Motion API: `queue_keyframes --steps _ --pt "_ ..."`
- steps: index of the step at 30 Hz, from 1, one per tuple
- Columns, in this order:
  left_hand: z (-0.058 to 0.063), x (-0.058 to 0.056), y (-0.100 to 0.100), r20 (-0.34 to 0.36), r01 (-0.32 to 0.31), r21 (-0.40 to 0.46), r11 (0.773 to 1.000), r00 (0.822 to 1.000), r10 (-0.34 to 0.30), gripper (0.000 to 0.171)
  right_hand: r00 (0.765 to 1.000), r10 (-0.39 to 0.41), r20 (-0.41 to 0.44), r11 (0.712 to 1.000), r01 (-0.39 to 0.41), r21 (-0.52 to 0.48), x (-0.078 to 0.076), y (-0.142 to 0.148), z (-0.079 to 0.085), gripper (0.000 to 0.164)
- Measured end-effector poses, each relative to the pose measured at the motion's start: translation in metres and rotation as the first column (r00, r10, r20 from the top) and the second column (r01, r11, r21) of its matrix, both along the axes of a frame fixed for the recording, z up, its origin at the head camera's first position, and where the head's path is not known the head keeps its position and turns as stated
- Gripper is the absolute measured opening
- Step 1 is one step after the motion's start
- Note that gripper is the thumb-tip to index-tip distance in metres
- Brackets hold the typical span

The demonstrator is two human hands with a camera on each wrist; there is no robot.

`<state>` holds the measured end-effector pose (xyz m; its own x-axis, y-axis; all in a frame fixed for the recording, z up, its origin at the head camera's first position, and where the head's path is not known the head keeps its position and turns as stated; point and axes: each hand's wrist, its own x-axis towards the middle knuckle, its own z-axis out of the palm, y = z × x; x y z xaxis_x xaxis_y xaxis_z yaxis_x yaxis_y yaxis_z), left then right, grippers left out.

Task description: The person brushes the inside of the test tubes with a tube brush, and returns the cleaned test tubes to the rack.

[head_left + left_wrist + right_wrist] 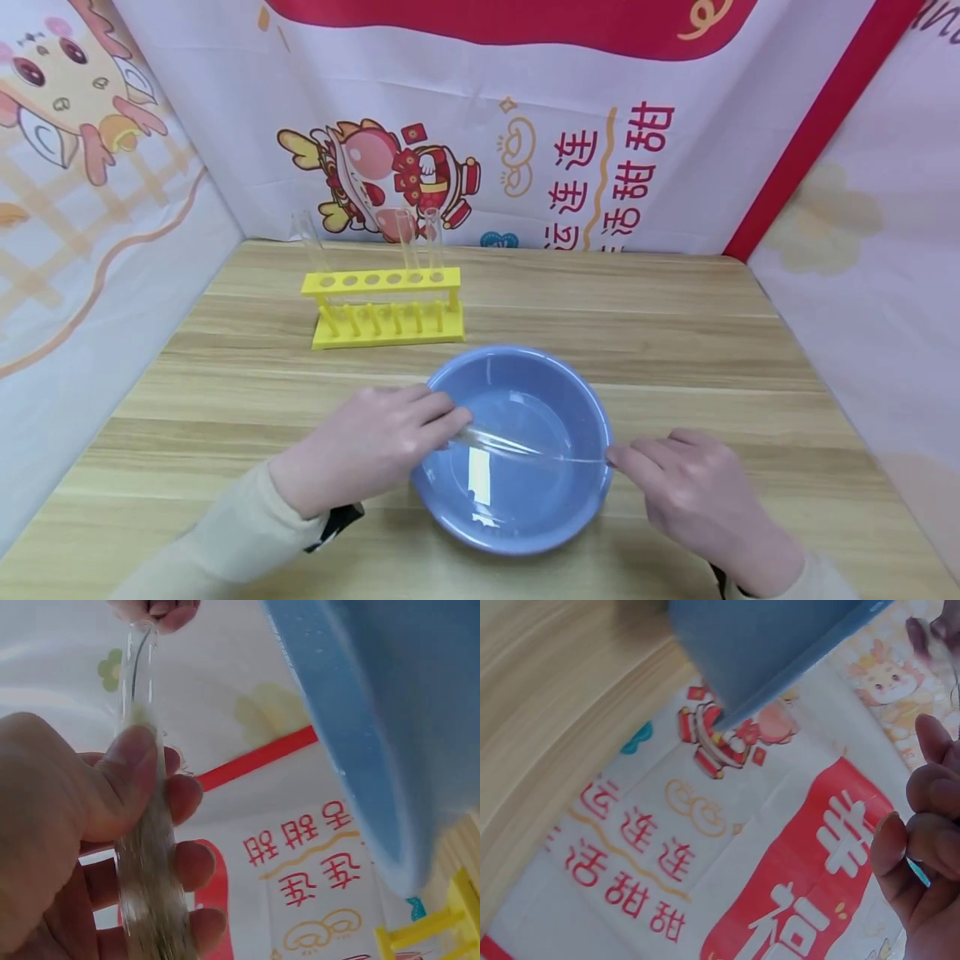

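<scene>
My left hand point(382, 446) grips a clear glass test tube point(495, 442) over a blue plastic basin point(595, 417). Inside the tube, the left wrist view shows the pale bristles of a test tube brush point(154, 877). Its thin wire handle runs out of the tube's mouth to my right hand point(690, 492). The fingers of that hand pinch the wire just past the basin's right rim. In the right wrist view my right hand point(926, 847) has curled fingers, and the wire is barely visible.
Behind the basin stands a yellow test tube rack point(381, 282) with glass tubes point(435, 242) at its left and right ends. The wooden tabletop point(637, 317) meets printed cloth walls point(420, 92) at the back and sides.
</scene>
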<state>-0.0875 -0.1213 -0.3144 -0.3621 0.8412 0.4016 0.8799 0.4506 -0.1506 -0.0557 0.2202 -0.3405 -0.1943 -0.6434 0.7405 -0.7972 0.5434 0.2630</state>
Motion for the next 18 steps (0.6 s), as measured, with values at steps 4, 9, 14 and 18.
queue_keyframes --steps 4,9,14,18 --pt "0.004 0.001 0.008 -0.016 -0.012 0.025 1.000 1.000 0.012 0.028 1.000 0.004 -0.026 1.000 -0.004 -0.023 0.000 -0.014 0.003 0.028" --pt "0.007 0.002 0.008 -0.051 -0.020 0.032 0.999 0.998 0.021 0.029 1.000 -0.015 0.019 1.000 0.016 -0.009 0.000 -0.023 0.002 0.030" --pt "0.009 0.003 0.007 -0.055 -0.037 0.037 0.999 0.998 0.040 0.031 0.998 -0.028 0.064 1.000 0.028 -0.012 0.000 -0.026 -0.001 0.032" --pt "0.011 0.004 0.006 -0.038 -0.051 0.036 0.998 0.998 0.053 0.034 0.995 -0.047 0.085 0.999 0.049 -0.022 -0.001 -0.026 -0.001 0.034"
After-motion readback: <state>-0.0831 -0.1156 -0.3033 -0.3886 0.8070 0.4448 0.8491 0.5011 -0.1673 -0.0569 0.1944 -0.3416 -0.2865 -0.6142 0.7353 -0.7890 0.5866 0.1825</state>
